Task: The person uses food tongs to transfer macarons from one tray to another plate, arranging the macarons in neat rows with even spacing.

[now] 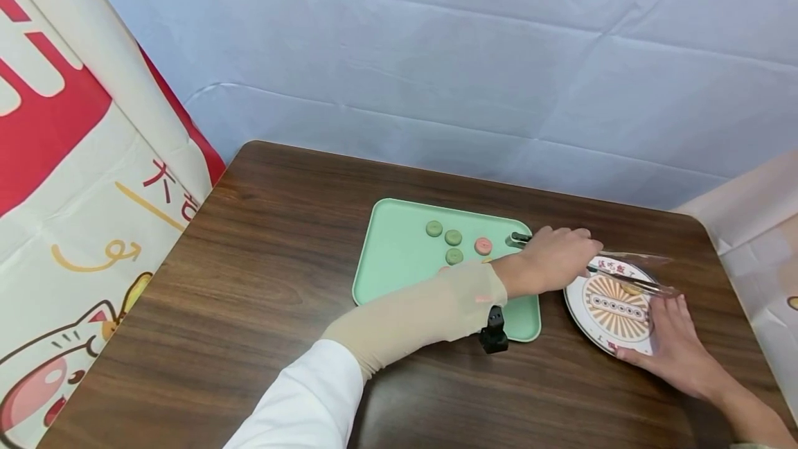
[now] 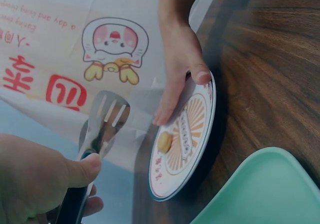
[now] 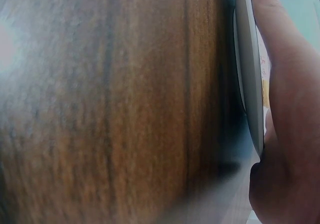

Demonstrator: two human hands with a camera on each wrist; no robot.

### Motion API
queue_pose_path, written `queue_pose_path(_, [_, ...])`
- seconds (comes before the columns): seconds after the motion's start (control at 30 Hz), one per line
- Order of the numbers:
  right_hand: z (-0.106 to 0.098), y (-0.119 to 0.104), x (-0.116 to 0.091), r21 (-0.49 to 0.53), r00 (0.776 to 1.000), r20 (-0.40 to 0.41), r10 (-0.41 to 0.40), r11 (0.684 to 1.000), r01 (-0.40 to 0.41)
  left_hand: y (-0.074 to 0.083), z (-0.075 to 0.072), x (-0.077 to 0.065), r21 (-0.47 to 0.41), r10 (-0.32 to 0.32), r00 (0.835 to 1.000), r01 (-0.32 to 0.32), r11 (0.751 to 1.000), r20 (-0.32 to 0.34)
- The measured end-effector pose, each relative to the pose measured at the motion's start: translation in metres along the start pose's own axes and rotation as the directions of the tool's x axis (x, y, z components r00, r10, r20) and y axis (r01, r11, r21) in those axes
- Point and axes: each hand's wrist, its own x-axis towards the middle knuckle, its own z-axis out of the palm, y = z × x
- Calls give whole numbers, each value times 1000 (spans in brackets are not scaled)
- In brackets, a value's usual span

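Observation:
My left hand (image 1: 557,260) grips metal food tongs (image 2: 109,115) with black handles and slotted ends. In the head view the tongs reach over a round white plate (image 1: 582,314) with an orange sunburst print. A small round yellow macaron-like piece (image 2: 164,142) lies on the plate near its edge. My right hand (image 1: 679,348) holds the plate's right side by the rim, thumb lying over the top edge. Left of the plate, a mint-green tray (image 1: 399,258) carries several green pieces (image 1: 453,237) and a pink piece (image 1: 483,246); my left forearm covers part of it.
A dark wood table (image 1: 280,248) bears the tray and plate. Pale blue cloth (image 1: 436,54) hangs behind the table. Printed cloth (image 1: 81,283) with cartoon drawings hangs at the left, and another printed sheet (image 2: 120,49) shows beyond the plate in the left wrist view.

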Motion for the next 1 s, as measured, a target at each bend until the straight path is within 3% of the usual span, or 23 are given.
queue_pose_path(0.2, [0,-1,-2,-11,999,26,26,1000,-25,-4,-6,-6,15,-2,1000,2,1000,-3])
queue_pose_path(0.43, [-1,-4,-7,-4,983,111,143,990,-144,-13,-10,-14,19,1,1000,-1,1000,5])
queue_pose_path(0.83, [-1,-5,-7,-6,986,100,135,991,-135,-33,-12,-34,33,33,999,-33,999,20])
queue_pose_path(1.0, [-2,-6,-6,-8,985,103,136,991,-136,-44,-10,-44,16,68,998,-67,998,-11])
